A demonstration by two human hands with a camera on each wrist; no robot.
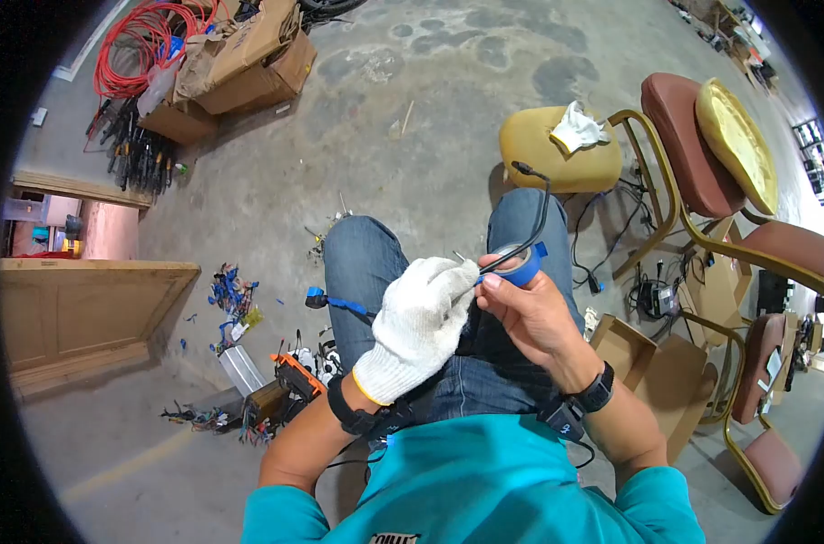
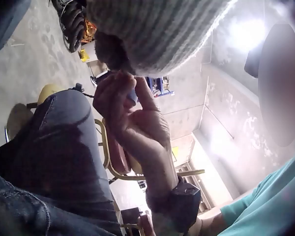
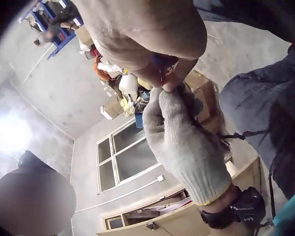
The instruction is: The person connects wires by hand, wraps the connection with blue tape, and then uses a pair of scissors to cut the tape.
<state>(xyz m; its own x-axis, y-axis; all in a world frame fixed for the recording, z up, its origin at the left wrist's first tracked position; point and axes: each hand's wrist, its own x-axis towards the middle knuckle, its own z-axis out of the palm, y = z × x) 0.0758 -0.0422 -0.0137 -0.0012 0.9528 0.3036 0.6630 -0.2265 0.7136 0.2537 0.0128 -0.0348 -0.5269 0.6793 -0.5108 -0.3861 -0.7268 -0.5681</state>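
Note:
My left hand (image 1: 418,317), in a white knitted glove, grips a black cable (image 1: 542,222) over my lap. The cable arcs up past my right knee to a black plug end (image 1: 526,169). On the glove's other side sticks out a blue-wrapped length (image 1: 346,305) with a blue and black end. My bare right hand (image 1: 541,313) holds a roll of blue tape (image 1: 526,272) between thumb and fingers, right beside the glove. In the right wrist view the bare fingertips (image 3: 173,81) meet the gloved ones, which hide the cable there.
A yellow stool (image 1: 530,136) with a white glove (image 1: 579,129) stands beyond my right knee. Chairs (image 1: 693,136) and an open cardboard box (image 1: 652,363) are at the right. Wire scraps (image 1: 230,295) and an orange tool (image 1: 298,374) lie left; cardboard boxes (image 1: 248,77) stand farther off.

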